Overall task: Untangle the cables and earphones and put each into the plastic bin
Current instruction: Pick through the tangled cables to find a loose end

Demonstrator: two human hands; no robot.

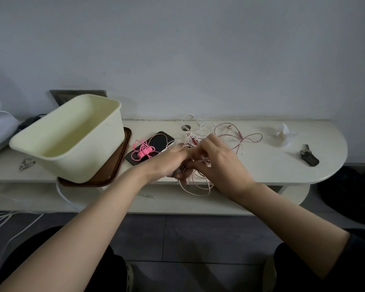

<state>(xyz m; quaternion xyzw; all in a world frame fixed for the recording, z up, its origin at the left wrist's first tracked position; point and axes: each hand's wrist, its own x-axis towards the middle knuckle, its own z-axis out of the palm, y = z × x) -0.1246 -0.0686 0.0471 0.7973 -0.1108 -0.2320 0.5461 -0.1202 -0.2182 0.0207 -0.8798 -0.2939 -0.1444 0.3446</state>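
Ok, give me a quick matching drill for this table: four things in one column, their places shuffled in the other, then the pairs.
Things:
1. plastic bin
2. pink earphones
3. keys
4. cable tangle

Places:
A. on the dark phone
B. held by the left hand and right hand
C. on the brown tray
D. alone near the table right end

Pairs: 1-C, 2-A, 3-D, 4-B

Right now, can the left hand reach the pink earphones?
Probably yes: the pink earphones lie uncovered on the phone right beside the left hand, nothing between. It is busy holding the cable tangle, though.
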